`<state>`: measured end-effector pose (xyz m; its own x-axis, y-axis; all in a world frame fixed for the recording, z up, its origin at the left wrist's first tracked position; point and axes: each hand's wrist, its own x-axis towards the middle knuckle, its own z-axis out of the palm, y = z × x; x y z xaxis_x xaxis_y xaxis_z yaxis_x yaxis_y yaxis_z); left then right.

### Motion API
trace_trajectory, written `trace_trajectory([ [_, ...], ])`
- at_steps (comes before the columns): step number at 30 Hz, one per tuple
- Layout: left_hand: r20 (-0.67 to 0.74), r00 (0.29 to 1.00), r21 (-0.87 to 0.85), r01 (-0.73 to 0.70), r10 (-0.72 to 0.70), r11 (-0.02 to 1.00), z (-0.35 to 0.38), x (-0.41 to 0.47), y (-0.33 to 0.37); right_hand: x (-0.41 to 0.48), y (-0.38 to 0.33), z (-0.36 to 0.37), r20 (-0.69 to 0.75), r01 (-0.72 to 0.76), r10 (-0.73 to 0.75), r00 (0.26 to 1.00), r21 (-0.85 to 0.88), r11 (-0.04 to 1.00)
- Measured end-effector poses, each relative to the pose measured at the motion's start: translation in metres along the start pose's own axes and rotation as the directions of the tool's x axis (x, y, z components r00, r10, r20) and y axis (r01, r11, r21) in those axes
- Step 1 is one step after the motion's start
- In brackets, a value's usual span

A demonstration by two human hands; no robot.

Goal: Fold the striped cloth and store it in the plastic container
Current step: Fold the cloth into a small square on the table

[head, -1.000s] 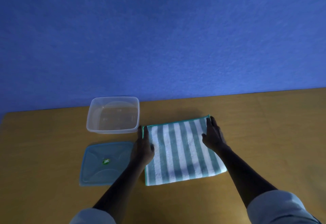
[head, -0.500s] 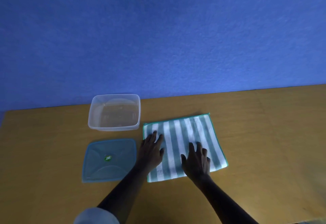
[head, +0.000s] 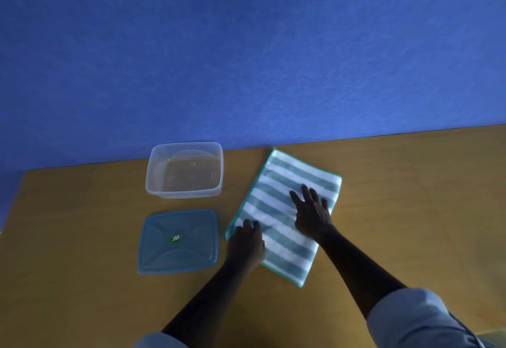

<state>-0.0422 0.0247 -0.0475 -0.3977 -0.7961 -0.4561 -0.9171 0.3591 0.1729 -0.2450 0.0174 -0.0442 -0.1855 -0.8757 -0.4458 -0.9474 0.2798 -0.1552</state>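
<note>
Right hand (head: 310, 212) lies spread flat on the cloth (head: 284, 210), pinning it to the table (head: 410, 210); left hand (head: 246, 241) seems to pinch its near-left edge, probably for another fold.

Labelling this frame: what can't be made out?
- Head view: striped cloth layer count; top face only.
- Cloth under left hand and right hand: covered.
- Lid sticker text: too small.
- Plastic container contents: unclear, glare.
</note>
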Motion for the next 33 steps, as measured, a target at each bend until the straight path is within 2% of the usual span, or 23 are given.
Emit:
trace_trajectory([
  [5, 0.012, 1.0, -0.095, 0.001, 0.001, 0.995, 0.008, -0.01, 0.014, -0.024, -0.007, 0.006, -0.165, 0.124, -0.125, 0.978, -0.013, 0.992],
  [11, -0.001, 1.0, -0.176, 0.008, -0.008, 0.984, 0.016, -0.022, 0.018, -0.063, -0.001, 0.046, -0.053, 0.169, -0.17, 0.984, -0.019, 0.985],
  [15, -0.134, 0.982, -0.275, 0.093, -0.134, 0.957, 0.014, -0.028, 0.006, -0.065, 0.004, 0.043, -0.114, 0.188, -0.183, 0.976, 0.03, 0.982],
  [18, -0.109, 0.961, -0.316, 0.209, -0.254, 0.926, 0.011, -0.031, -0.004, -0.066, 0.014, 0.036, -0.184, 0.108, -0.085, 0.979, 0.122, 0.987],
  [22, 0.014, 0.936, -0.424, 0.325, -0.353, 0.845, 0.009, -0.035, -0.012, -0.075, 0.026, 0.035, -0.174, -0.079, 0.112, 0.978, 0.189, 0.979],
  [25, 0.078, 0.922, -0.441, 0.373, -0.379, 0.817, 0.012, -0.038, -0.012, -0.083, 0.032, 0.038, -0.154, -0.216, 0.261, 0.953, 0.262, 0.941],
  [28, 0.104, 0.909, -0.474, 0.402, -0.404, 0.783, 0.015, -0.041, -0.012, -0.089, 0.035, 0.04, -0.088, -0.327, 0.383, 0.92, 0.367, 0.871],
  [31, 0.101, 0.9, -0.535, 0.408, -0.424, 0.739, 0.017, -0.042, -0.012, -0.093, 0.035, 0.041, 0.017, -0.427, 0.484, 0.875, 0.501, 0.753],
  [33, 0.111, 0.898, -0.519, 0.418, -0.426, 0.745, 0.02, -0.042, -0.015, -0.096, 0.033, 0.042, 0.092, -0.478, 0.521, 0.848, 0.558, 0.679],
])
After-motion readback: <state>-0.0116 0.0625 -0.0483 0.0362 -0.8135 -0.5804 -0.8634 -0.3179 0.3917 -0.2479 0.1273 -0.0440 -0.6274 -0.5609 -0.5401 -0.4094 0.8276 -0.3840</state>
